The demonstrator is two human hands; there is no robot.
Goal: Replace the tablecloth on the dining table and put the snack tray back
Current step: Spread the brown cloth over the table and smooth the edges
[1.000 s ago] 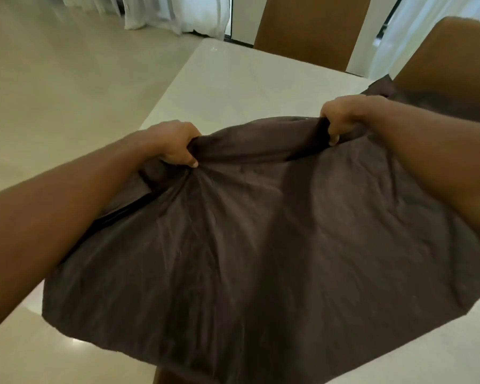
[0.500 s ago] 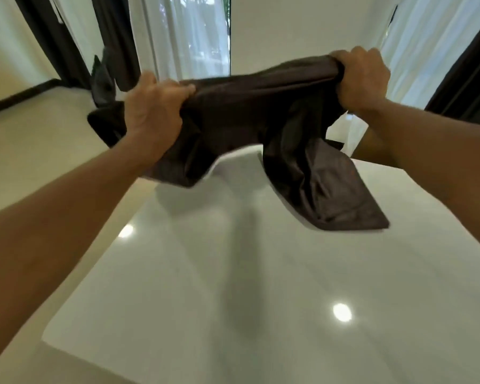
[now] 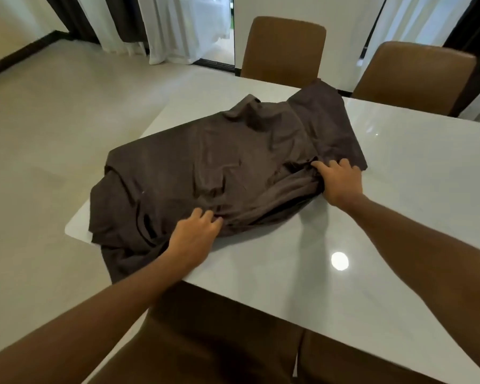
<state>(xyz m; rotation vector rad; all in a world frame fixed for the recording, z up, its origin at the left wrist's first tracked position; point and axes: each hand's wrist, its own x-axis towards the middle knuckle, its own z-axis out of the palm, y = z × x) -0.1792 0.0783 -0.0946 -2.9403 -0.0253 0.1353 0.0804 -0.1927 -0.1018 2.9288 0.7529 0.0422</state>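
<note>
A dark brown tablecloth [image 3: 219, 167] lies crumpled and partly folded on the left end of the glossy white dining table [image 3: 399, 217]. One corner hangs over the table's near-left edge. My left hand [image 3: 194, 239] holds the cloth's near edge, fingers curled into the fabric. My right hand [image 3: 340, 184] grips a bunched fold at the cloth's right side. Most of the tabletop to the right is bare. No snack tray is in view.
Two brown chairs stand at the table's far side [image 3: 283, 51] [image 3: 413, 79]. Two more chair backs [image 3: 205, 342] [image 3: 358, 361] are directly below me at the near edge. Pale tiled floor [image 3: 39, 134] lies to the left, with curtains [image 3: 178, 26] beyond.
The cloth was lifted high in both hands half a second ago. It now lies spread lower on the table, and both hands have come down with it.
</note>
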